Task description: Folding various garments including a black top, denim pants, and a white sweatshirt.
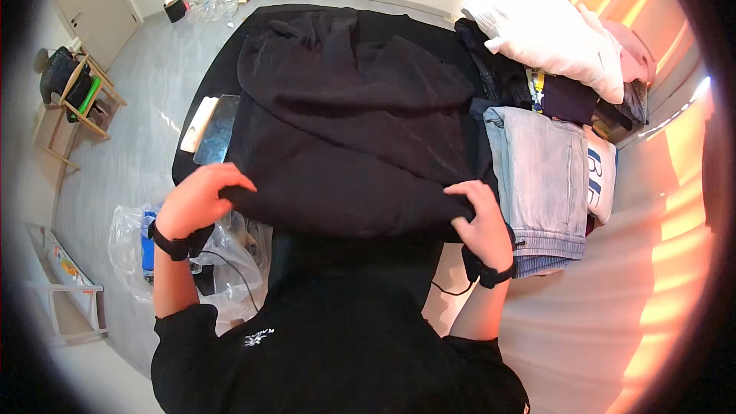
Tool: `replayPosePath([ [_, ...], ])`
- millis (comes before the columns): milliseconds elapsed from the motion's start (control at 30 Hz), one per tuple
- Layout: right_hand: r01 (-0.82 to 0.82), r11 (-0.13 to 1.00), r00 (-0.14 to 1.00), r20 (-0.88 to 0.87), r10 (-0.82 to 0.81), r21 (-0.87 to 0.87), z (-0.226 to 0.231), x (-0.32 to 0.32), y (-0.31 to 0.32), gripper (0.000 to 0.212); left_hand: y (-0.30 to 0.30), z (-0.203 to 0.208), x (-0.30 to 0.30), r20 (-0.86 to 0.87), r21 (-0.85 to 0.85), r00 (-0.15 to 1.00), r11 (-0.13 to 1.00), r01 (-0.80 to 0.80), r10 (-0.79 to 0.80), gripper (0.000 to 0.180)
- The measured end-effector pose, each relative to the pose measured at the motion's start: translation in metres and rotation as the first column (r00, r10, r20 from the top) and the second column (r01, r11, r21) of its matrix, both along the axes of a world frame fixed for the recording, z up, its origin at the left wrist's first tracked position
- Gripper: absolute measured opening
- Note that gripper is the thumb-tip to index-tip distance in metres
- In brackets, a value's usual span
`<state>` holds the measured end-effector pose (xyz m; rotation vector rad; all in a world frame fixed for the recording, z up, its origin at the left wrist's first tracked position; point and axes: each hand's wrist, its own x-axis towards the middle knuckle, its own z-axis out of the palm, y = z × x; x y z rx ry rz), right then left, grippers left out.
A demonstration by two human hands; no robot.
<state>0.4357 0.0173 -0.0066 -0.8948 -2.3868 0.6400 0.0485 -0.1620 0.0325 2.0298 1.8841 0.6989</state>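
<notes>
Grips the left end of the near edge of the black garment with the left hand, curling the fingers over the cloth. Grips the right end of the same edge with the right hand, setting the thumb below and the fingers above. Lies spread over a black table, between and beyond both hands. Includes, on the floor around the left wrist, a clear plastic bag containing a blue item and darker contents too obscured to identify. Includes, far beyond the left hand near the wall, a small black bin with contents too small to tell, just beside crumpled clear plastic. Includes folded light-blue jeans just beside the right hand.
</notes>
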Motion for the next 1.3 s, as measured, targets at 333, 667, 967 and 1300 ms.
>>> replayPosePath([
  [333,-0.146,0.970,0.942,-0.327,0.077,-0.193,-0.006,-0.002,0.003,0.016,0.053,0.021,-0.018,0.260,-0.207,0.964,0.973,0.103,-0.046,0.021],
  [667,-0.356,0.930,0.888,-0.345,0.305,-0.095,0.025,-0.038,0.033,0.018,0.208,0.007,-0.084,0.014,-0.128,0.999,0.990,0.053,-0.052,0.027],
  [967,-0.261,0.954,0.935,-0.286,0.211,-0.150,0.038,-0.144,0.142,0.030,0.265,-0.028,-0.091,-0.382,-0.291,0.922,0.938,-0.186,0.064,0.044],
  [1300,0.059,0.993,0.988,0.147,-0.043,-0.107,-0.006,-0.157,0.221,0.017,0.281,0.005,-0.121,-0.041,0.113,0.989,0.984,-0.140,0.145,0.017],
])
